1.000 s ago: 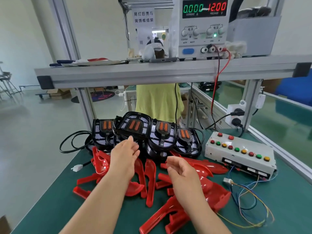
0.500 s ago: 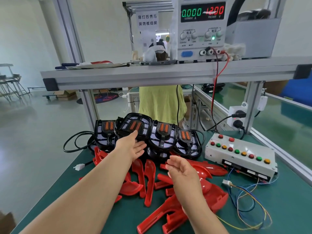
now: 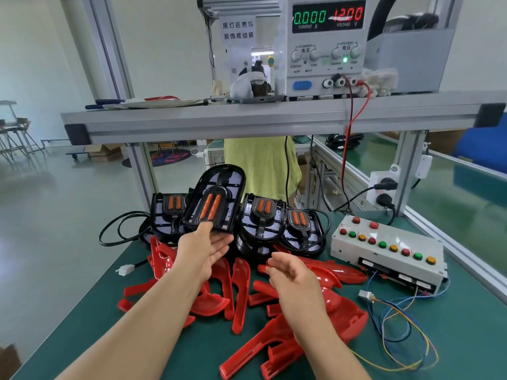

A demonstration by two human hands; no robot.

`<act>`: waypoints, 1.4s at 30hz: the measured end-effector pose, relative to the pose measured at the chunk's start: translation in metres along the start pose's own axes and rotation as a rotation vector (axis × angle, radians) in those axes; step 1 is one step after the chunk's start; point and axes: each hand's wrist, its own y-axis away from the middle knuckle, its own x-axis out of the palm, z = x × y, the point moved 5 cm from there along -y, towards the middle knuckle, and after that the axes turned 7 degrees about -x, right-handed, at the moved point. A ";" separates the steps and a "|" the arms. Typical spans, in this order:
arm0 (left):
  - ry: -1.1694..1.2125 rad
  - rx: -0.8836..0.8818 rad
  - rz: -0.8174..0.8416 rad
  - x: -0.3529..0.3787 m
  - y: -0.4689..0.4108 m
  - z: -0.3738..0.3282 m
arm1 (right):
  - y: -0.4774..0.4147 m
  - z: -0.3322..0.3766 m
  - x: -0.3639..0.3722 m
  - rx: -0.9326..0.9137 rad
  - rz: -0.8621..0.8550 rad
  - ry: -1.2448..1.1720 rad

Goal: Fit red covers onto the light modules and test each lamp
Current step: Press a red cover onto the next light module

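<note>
Left hand (image 3: 204, 249) pinch on near edge of light module (image 3: 216, 198), tilted up at worktop (image 3: 466, 311) rear. Right hand (image 3: 290, 272) spread, empty, above red covers (image 3: 241, 292). Support module underside before seating cover.

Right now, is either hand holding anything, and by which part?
The left hand holds the raised black light module, its grip on the near lower edge, thumb on the front. The right hand holds nothing.
</note>
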 end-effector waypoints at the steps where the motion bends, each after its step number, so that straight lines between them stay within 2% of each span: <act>1: -0.014 0.019 0.012 -0.002 0.005 0.002 | 0.000 0.000 0.000 -0.011 0.003 0.003; 5: -0.120 0.098 0.099 -0.005 0.029 0.011 | 0.000 -0.003 0.003 -0.016 0.057 -0.067; 9: -0.244 0.124 0.255 0.000 0.056 0.023 | 0.001 -0.004 0.009 0.019 0.162 -0.206; 13: -0.334 0.098 0.409 0.013 0.078 0.041 | 0.001 0.005 0.013 0.020 0.208 -0.464; 18: -0.462 0.025 0.515 0.019 0.090 0.058 | 0.002 0.004 0.005 0.166 0.138 -0.790; 20: -0.536 0.048 0.461 0.009 0.084 0.047 | -0.001 0.002 0.001 0.168 0.097 -0.854; 21: -0.556 0.086 0.375 0.001 0.077 0.038 | -0.002 0.001 -0.001 0.168 0.074 -0.882; 24: -0.561 0.255 -0.019 -0.030 0.049 0.003 | -0.005 0.000 -0.004 0.165 0.028 -0.916; 26: -0.679 0.332 -0.214 -0.041 0.034 -0.013 | -0.005 0.000 -0.004 0.168 0.028 -0.925; 29: -1.060 0.327 -0.265 -0.034 0.018 -0.020 | -0.005 -0.001 -0.002 0.169 0.059 -0.911; 31: -1.181 0.262 -0.220 -0.025 0.011 -0.020 | -0.004 0.000 0.000 0.163 0.073 -0.897; 33: -1.101 0.170 -0.148 -0.015 0.008 -0.020 | -0.003 0.001 0.001 0.159 0.090 -0.880; 39: -0.621 -0.077 -0.012 -0.009 0.021 -0.017 | -0.001 -0.002 0.005 0.183 0.149 -0.801; 42: -0.585 -0.092 0.066 -0.002 0.031 -0.019 | 0.001 -0.001 0.010 0.197 0.205 -0.748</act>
